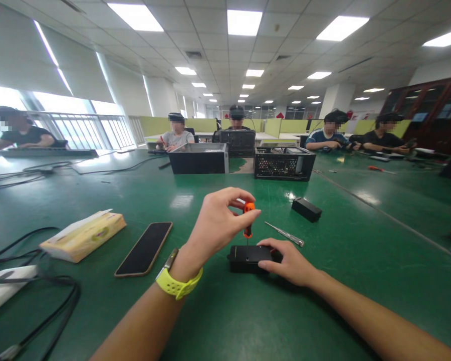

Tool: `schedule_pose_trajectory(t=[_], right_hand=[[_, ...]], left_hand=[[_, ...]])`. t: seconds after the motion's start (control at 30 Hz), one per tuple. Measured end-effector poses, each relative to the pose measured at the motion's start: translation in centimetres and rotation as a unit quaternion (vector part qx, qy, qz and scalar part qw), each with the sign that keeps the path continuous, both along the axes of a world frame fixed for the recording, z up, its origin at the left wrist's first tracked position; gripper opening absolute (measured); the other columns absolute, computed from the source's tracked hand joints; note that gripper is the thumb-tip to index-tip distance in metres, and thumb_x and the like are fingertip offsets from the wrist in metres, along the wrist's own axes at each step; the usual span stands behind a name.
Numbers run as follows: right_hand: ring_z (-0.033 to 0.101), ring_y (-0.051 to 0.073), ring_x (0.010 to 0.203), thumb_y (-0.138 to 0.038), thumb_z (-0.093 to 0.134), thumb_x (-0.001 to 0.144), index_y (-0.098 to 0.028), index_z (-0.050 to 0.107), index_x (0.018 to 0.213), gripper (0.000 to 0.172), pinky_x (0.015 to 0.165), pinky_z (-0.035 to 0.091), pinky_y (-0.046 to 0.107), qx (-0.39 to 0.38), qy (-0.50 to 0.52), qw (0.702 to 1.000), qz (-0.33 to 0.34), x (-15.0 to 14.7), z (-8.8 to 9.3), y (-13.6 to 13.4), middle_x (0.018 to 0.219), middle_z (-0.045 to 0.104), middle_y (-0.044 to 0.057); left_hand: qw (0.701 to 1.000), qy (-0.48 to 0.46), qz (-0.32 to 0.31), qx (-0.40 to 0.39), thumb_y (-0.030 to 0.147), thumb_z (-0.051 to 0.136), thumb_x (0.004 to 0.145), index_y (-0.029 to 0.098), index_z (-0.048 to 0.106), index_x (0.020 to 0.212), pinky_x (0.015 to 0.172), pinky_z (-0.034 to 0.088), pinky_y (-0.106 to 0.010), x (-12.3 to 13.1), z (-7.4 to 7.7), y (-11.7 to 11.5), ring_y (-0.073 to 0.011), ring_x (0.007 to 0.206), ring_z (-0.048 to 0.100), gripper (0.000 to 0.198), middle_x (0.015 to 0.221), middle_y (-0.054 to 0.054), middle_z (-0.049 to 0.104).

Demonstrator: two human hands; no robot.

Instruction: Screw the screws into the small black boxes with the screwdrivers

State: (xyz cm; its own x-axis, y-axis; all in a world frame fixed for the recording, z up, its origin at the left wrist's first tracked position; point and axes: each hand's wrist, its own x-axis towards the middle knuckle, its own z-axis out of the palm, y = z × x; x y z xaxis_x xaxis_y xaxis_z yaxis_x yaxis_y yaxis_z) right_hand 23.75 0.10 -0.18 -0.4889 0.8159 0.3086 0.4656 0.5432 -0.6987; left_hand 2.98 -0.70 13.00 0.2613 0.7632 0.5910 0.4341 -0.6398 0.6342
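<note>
One black box [244, 259], apparently mid-work

The screwdriver [248, 230] is pinched upright by the left hand [221, 215] above the box, which is steadied on the table [214, 326] by the right hand [289, 264]. It seems closed; turning is probably left.

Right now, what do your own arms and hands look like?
The left hand and right hand are bare, with no gloves, and no sleeves show. The left wrist has a bright yellow-green strap with little holes and a slim watch.

2 bare forearms [146, 321], left hand [225, 216] raised, pinching, right hand [287, 260] lower, curled
</note>
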Motion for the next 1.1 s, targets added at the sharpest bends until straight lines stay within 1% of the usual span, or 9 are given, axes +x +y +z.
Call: schedule_pose_trajectory(t=[0.1, 0.3, 0.4, 0.5, 0.6, 0.7, 0.83, 0.93, 1.1], right_hand=[[0.062, 0.020, 0.085, -0.036, 0.068, 0.079, -0.018, 0.065, 0.108, 0.034, 0.078, 0.045, 0.030, -0.001, -0.001, 1.000, -0.001, -0.04, -0.01, -0.05, 0.096, 0.069, 0.004], [0.062, 0.020, 0.084, -0.038, 0.067, 0.079, -0.019, 0.065, 0.109, 0.035, 0.077, 0.046, 0.030, 0.001, 0.000, 1.000, 0.002, 0.02, 0.04, 0.01, 0.095, 0.069, 0.003], [0.061, 0.019, 0.083, -0.037, 0.068, 0.079, -0.019, 0.065, 0.108, 0.034, 0.076, 0.045, 0.030, -0.001, -0.001, 1.000, 0.003, 0.03, 0.05, 0.04, 0.094, 0.069, 0.003], [0.061, 0.019, 0.083, -0.036, 0.068, 0.079, -0.019, 0.065, 0.107, 0.033, 0.076, 0.045, 0.029, -0.002, 0.003, 1.000, 0.005, 0.03, 0.04, 0.01, 0.094, 0.069, 0.002], [0.061, 0.019, 0.083, -0.035, 0.068, 0.080, -0.019, 0.065, 0.108, 0.033, 0.076, 0.045, 0.029, -0.003, 0.004, 1.000, 0.005, 0.06, 0.03, -0.06, 0.094, 0.069, 0.002], [0.061, 0.019, 0.084, -0.035, 0.068, 0.079, -0.019, 0.065, 0.108, 0.033, 0.076, 0.045, 0.029, 0.000, 0.004, 1.000, 0.004, 0.11, 0.01, -0.06, 0.095, 0.069, 0.003], [0.062, 0.019, 0.084, -0.036, 0.068, 0.079, -0.019, 0.064, 0.109, 0.034, 0.076, 0.045, 0.029, -0.001, 0.000, 1.000, 0.002, 0.15, -0.05, 0.04, 0.095, 0.069, 0.003], [0.062, 0.019, 0.084, -0.037, 0.068, 0.079, -0.019, 0.064, 0.108, 0.035, 0.077, 0.046, 0.030, -0.003, -0.001, 1.000, 0.002, 0.12, -0.04, 0.09, 0.094, 0.069, 0.003], [0.062, 0.020, 0.084, -0.037, 0.068, 0.080, -0.019, 0.064, 0.108, 0.034, 0.077, 0.045, 0.030, -0.002, 0.003, 1.000, 0.006, 0.04, 0.08, 0.01, 0.095, 0.069, 0.003]], left_hand=[[1.000, -0.007, 0.001, 0.009, 0.026, 0.070, 0.075, 0.015, 0.068, 0.083, 0.062, 0.058, -0.023, -0.04, -0.07, 0.06, -0.0164, 0.075, 0.069, 0.014, 0.084, -0.005, 0.071], [1.000, 0.000, -0.009, -0.017, 0.017, 0.065, 0.076, 0.017, 0.067, 0.092, 0.065, 0.058, -0.023, -0.28, 0.18, 0.05, -0.0166, 0.078, 0.070, 0.016, 0.085, -0.003, 0.072], [1.000, 0.003, -0.019, -0.014, 0.021, 0.067, 0.077, 0.017, 0.067, 0.088, 0.066, 0.058, -0.024, -0.20, 0.15, 0.01, -0.0170, 0.078, 0.070, 0.012, 0.084, -0.003, 0.071], [1.000, -0.019, -0.018, -0.002, 0.027, 0.072, 0.074, 0.015, 0.066, 0.083, 0.069, 0.059, -0.025, -0.04, 0.06, 0.04, -0.0164, 0.076, 0.070, 0.016, 0.083, -0.003, 0.069], [1.000, -0.018, -0.005, 0.013, 0.024, 0.072, 0.074, 0.014, 0.066, 0.079, 0.071, 0.058, -0.025, -0.02, 0.06, 0.09, -0.0153, 0.075, 0.069, 0.013, 0.083, -0.004, 0.068], [1.000, 0.001, 0.003, 0.012, 0.019, 0.068, 0.075, 0.016, 0.067, 0.084, 0.066, 0.057, -0.023, -0.16, 0.21, 0.06, -0.0152, 0.075, 0.069, 0.010, 0.082, -0.002, 0.071], [1.000, 0.012, 0.009, 0.021, 0.015, 0.064, 0.075, 0.017, 0.069, 0.092, 0.060, 0.055, -0.020, -0.21, 0.37, -0.06, -0.0156, 0.078, 0.069, 0.018, 0.086, -0.002, 0.073], [1.000, 0.022, 0.008, 0.011, 0.018, 0.064, 0.076, 0.017, 0.070, 0.090, 0.055, 0.053, -0.019, -0.03, 0.33, -0.16, -0.0153, 0.073, 0.069, 0.015, 0.081, -0.002, 0.073], [1.000, -0.008, 0.009, 0.025, 0.028, 0.074, 0.072, 0.016, 0.068, 0.082, 0.058, 0.056, -0.021, 0.23, -0.04, -0.06, -0.0155, 0.073, 0.068, 0.017, 0.083, -0.004, 0.070]])
